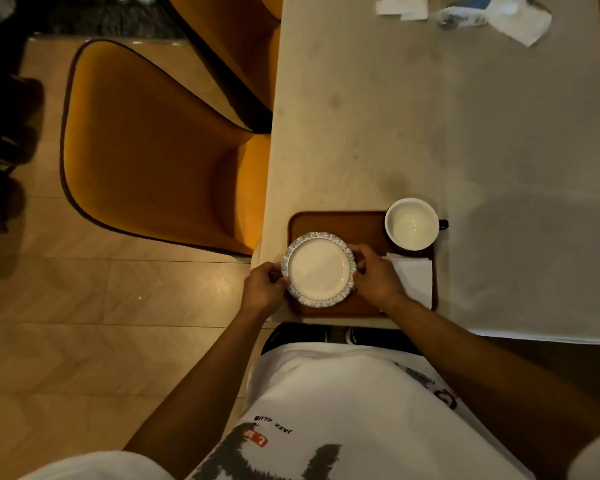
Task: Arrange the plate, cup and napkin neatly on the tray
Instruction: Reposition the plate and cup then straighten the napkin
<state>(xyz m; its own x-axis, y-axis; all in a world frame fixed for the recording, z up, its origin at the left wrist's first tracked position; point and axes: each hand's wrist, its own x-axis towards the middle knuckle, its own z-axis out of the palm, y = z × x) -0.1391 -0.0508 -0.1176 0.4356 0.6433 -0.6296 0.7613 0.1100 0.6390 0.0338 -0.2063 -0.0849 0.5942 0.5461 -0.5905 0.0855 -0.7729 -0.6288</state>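
A brown tray (340,225) lies at the near left corner of the table. On its left part sits a white plate (318,269) with a frilled grey rim. My left hand (262,287) grips the plate's left edge and my right hand (376,275) grips its right edge. A white cup (411,224) with a dark handle stands at the tray's far right corner. A folded white napkin (414,277) lies on the tray's right side, below the cup and partly under my right wrist.
The table (430,126) carries a pale cloth; crumpled tissues and a blue-and-white packet (465,13) lie at its far end. An orange chair (153,161) stands to the left, close to the table edge, with another behind it.
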